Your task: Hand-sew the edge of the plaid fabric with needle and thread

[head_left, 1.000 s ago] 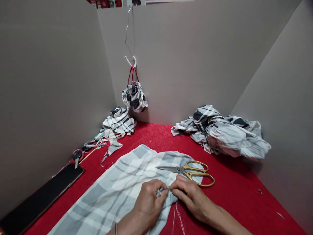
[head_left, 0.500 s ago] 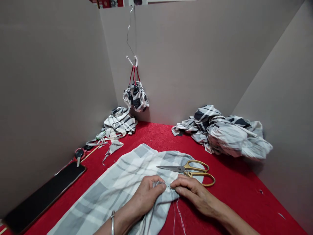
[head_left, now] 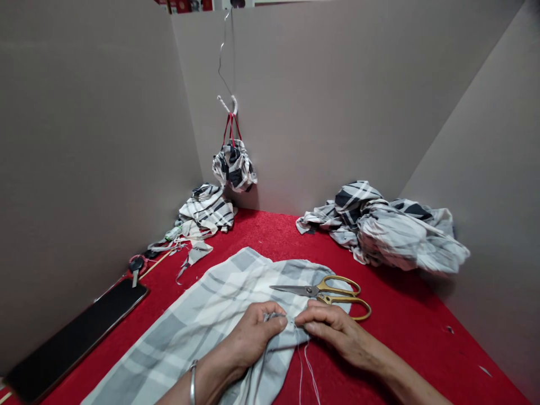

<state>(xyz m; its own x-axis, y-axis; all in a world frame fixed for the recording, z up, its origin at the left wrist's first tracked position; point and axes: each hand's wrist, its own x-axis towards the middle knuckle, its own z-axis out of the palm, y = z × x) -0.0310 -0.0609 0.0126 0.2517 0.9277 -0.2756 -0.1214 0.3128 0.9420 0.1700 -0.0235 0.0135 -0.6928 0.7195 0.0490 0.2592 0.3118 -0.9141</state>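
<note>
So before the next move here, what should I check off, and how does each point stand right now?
1. Left hand pinches the bunched edge of the grey checked cloth: ok.
2. Right hand fingertips meet the left ones at that same spot: ok.
3. White thread hangs loose from the pinch, over the red table: ok.
4. Whether the right fingertips grip anything besides cloth: cannot tell, too small.
5. Scissors lie flat on the cloth just beyond the right hand, untouched: ok.
6. Phone lies at the far left, apart from the cloth: ok.
</note>
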